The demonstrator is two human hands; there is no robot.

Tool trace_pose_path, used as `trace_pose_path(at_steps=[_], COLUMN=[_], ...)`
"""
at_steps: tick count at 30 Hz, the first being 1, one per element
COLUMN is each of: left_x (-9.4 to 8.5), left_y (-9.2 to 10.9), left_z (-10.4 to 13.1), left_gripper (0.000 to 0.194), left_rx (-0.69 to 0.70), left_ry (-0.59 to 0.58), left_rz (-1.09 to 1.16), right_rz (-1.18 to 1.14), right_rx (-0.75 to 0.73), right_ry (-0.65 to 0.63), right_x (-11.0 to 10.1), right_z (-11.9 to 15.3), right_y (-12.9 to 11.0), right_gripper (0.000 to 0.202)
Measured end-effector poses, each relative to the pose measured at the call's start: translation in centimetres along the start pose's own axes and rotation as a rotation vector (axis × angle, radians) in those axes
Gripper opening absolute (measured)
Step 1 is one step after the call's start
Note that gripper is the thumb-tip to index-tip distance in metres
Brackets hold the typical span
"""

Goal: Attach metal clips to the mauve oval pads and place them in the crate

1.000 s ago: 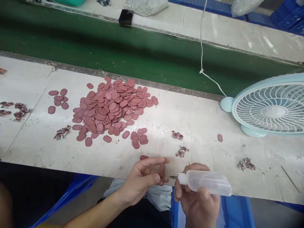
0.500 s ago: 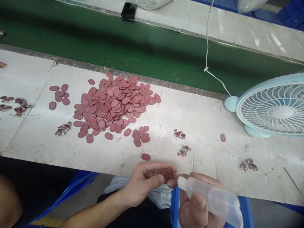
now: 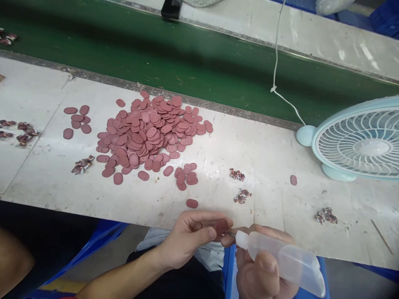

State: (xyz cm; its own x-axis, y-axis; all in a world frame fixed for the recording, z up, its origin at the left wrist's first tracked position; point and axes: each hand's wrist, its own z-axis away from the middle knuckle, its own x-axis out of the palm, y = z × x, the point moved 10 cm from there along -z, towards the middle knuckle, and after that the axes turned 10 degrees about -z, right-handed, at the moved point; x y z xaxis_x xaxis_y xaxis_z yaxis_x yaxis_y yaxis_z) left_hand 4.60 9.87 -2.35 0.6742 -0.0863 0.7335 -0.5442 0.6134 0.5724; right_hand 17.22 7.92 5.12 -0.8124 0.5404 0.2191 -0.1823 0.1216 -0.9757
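At the lower middle of the frame, my left hand point(image 3: 191, 241) pinches one reddish oval disc point(image 3: 221, 226). My right hand point(image 3: 260, 274), beside it, is closed around a translucent bottle point(image 3: 285, 255), its tip very near the disc. Similar discs make a pile point(image 3: 143, 135) left of centre.
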Motion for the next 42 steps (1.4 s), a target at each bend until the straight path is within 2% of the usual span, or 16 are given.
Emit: trace_pose_path(at_steps=[6,13,27,29,31,35,36,37,40,42], left_x=[0.0,-0.7,-0.6,-0.7,-0.8,-1.1,-1.3,-1.5,-2.2,-2.7], left_y=[-0.1,-0.3,-0.6,-0.6,-0.4,0.0,0.0,0.1,0.1,0.2], left_z=[0.0,0.3,0.3,0.4,0.4,0.4,0.4,0.4,0.5,0.6], left_gripper=[0.030,0.033,0.033,0.032,0.031,0.029,0.029,0.028,0.026,0.025], left_rx=[-0.010,-0.035,-0.041,-0.047,-0.042,-0.033,-0.037,-0.041,-0.051,-0.054], left_ry=[0.004,0.024,0.026,0.029,0.025,0.021,0.027,0.037,0.070,0.092], left_rz=[0.009,-0.031,-0.007,-0.015,-0.011,-0.001,-0.004,-0.006,-0.007,-0.014], right_rz=[0.054,-0.035,-0.066,-0.195,-0.435,-1.193,-1.391,-1.517,-1.566,-1.512], right_rx=[-0.023,-0.018,0.056,0.157,0.352,0.738,0.853,1.002,1.099,0.969], right_ry=[0.006,0.060,-0.075,-0.136,-0.193,-0.096,-0.103,-0.191,-0.258,-0.229], right_x=[0.2,0.3,0.3,0.0,-0.7,-4.1,-4.4,-4.2,-5.6,-6.3], right_z=[-0.1,-0.5,0.0,-0.6,-1.7,-5.9,-6.9,-7.4,-8.8,-8.7], right_y=[-0.6,-0.9,0.2,0.8,2.2,6.2,7.2,7.8,9.4,9.4], right_gripper=[0.018,0.024,0.025,0.024,0.026,0.037,0.038,0.031,0.018,0.025])
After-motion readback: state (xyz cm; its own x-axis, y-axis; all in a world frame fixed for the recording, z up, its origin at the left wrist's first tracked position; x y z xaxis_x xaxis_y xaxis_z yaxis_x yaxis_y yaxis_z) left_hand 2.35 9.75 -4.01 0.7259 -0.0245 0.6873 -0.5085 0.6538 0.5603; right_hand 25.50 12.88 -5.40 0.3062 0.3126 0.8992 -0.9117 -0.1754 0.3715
